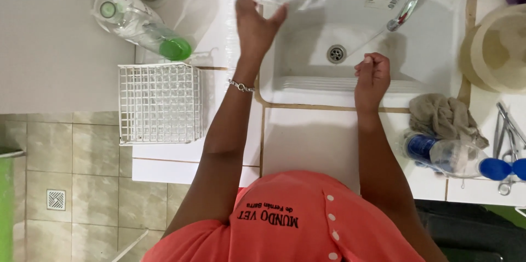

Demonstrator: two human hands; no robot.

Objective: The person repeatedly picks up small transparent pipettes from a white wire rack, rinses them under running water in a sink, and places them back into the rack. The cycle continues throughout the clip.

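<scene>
Left hand (255, 23): fingers spread, pinching a thin clear plastic tube (269, 2) at 11 o'clock of the white ceramic sink (438, 48). Right hand (372, 73): curled into a fist over the sink's 6 o'clock rim; contents indeterminate.

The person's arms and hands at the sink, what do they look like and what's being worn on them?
Both arms are bare from the shoulders down, with no sleeves over the forearms. The left hand has a thin silver chain bracelet around its wrist. The right hand shows no bracelet or watch. No gloves on either hand. The coral-orange top has a row of small white buttons and dark lettering.
</scene>
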